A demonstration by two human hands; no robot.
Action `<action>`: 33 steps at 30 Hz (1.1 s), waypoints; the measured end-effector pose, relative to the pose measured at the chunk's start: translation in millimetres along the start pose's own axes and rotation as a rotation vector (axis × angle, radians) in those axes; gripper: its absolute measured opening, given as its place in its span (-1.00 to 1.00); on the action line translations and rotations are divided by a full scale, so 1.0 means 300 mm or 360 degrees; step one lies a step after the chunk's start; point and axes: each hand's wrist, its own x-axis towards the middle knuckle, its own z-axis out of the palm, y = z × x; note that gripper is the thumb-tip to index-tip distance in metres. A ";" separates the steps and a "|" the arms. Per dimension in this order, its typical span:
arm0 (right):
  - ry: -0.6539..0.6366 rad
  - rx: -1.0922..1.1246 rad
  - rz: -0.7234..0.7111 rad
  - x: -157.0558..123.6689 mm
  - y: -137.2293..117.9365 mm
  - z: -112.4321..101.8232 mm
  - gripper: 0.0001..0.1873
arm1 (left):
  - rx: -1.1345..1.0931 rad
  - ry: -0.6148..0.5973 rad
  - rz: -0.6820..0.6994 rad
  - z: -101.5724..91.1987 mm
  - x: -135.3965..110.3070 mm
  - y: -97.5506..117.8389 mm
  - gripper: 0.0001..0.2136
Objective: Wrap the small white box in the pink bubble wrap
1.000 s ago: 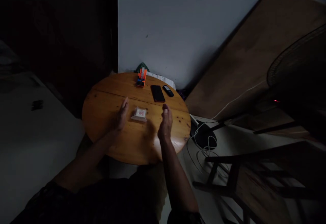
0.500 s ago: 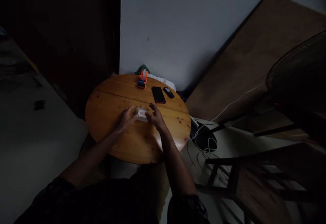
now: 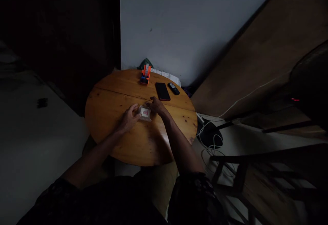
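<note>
A small clear plastic packet (image 3: pixel 145 113) with a white label and reddish print lies on the round wooden table (image 3: pixel 143 146). My left hand (image 3: pixel 130 117) grips its left side, thumb at the near edge and fingers at the far edge. At the packet's far right corner is my right hand (image 3: pixel 157 106), its fingers bent and drawn together. Shadow hides what those fingertips hold, if anything.
Toward the back of the table stand an orange tape dispenser (image 3: pixel 146 74), a dark smartphone (image 3: pixel 162 91) and a small black keypad phone (image 3: pixel 173 88). A wooden chair (image 3: pixel 241 173) and loose white cables (image 3: pixel 215 146) are on the right.
My right hand has shifted from the packet's right side to its far right corner, and its spread fingers have drawn in. The packet has turned slightly; my left hand stays on it.
</note>
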 end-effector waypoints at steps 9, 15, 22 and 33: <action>-0.0272 0.0422 -0.0093 -0.031 0.015 0.021 -0.38 | 0.0065 0.0075 0.0012 0.004 -0.024 0.003 -0.54; -0.0410 0.0133 -0.0478 -0.157 -0.042 -0.028 -0.52 | 0.0184 0.0121 0.0027 0.013 -0.036 0.014 -0.58; -0.0534 -0.0648 -0.0942 -0.255 -0.073 -0.071 -0.66 | 0.0357 0.0086 0.0074 0.022 -0.054 0.038 -0.64; -0.0786 -0.1099 -0.1301 -0.293 -0.140 -0.131 -0.75 | 0.0506 0.0113 0.0082 0.033 -0.065 0.028 -0.63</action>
